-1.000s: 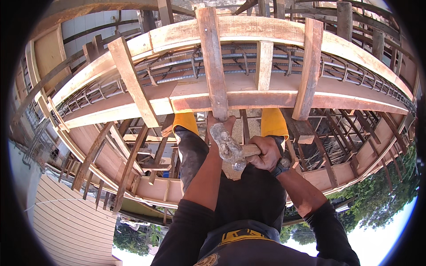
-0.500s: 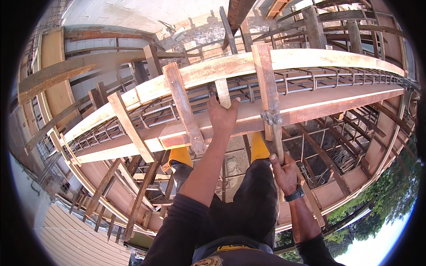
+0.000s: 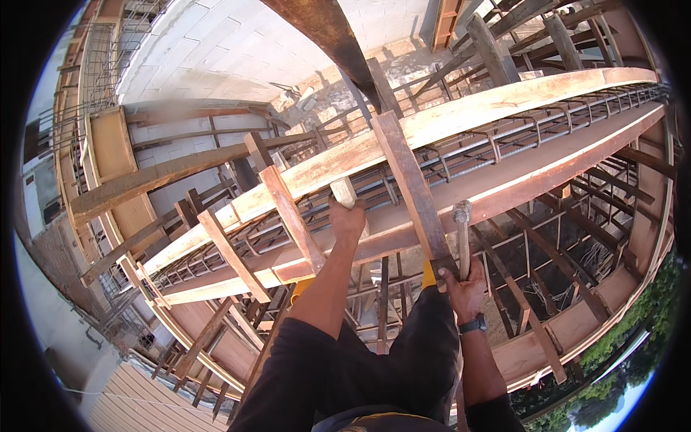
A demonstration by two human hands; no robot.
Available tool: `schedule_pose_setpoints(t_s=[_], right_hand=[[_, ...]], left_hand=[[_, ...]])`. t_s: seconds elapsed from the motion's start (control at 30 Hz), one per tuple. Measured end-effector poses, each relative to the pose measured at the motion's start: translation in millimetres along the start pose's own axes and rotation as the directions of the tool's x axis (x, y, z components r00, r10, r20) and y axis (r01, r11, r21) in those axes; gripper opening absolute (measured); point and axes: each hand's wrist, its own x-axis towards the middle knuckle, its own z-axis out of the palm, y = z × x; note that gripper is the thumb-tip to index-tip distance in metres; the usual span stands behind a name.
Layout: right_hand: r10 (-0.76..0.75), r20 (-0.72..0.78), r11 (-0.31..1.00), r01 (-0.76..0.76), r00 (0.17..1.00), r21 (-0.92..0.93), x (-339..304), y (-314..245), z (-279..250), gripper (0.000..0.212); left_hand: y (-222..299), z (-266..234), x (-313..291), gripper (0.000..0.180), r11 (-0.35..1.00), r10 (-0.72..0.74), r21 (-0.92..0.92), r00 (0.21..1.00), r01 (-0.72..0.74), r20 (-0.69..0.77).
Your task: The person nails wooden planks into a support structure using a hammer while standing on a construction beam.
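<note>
My left hand (image 3: 348, 219) is closed around a short pale wood piece (image 3: 343, 190), whose upper end sticks out above the fingers. It is held over the trough between the two long form boards, above the steel rebar cage (image 3: 461, 162). Lower right, my right hand (image 3: 466, 291) grips the wooden handle of a hammer (image 3: 461, 212), its metal head pointing up beside the near form board (image 3: 497, 205). A brown wooden crosspiece (image 3: 407, 176) spans the boards between my two hands. Another crosspiece (image 3: 291, 216) lies just left of my left hand.
The far form board (image 3: 504, 101) curves across the view. A thick dark post (image 3: 331, 36) rises beyond it. Below the near board are open gaps with timber struts (image 3: 551, 284). A white block wall (image 3: 209, 43) stands at the far left, and corrugated sheeting (image 3: 144, 396) lies lower left.
The view has tilted and shifted. My left hand now wraps around the short wood piece, which stood between the boards above my fingers. The hammer remains in my right hand.
</note>
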Motion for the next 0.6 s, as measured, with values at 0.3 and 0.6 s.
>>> schedule_pose_setpoints(t_s=[0.3, 0.6], right_hand=[[0.191, 0.209, 0.915, -0.251, 0.959, 0.316, -23.3, -51.6, -25.2, 0.041], [0.177, 0.253, 0.981, -0.192, 0.951, 0.035, -48.2, -57.7, -3.0, 0.041]], left_hand=[[-16.8, -2.8, -0.8, 0.074, 0.976, 0.094, -0.204, 0.992, -0.076, 0.081], [22.6, -12.8, 26.2, 0.059, 0.908, -0.244, -0.275, 0.932, 0.316, 0.268]])
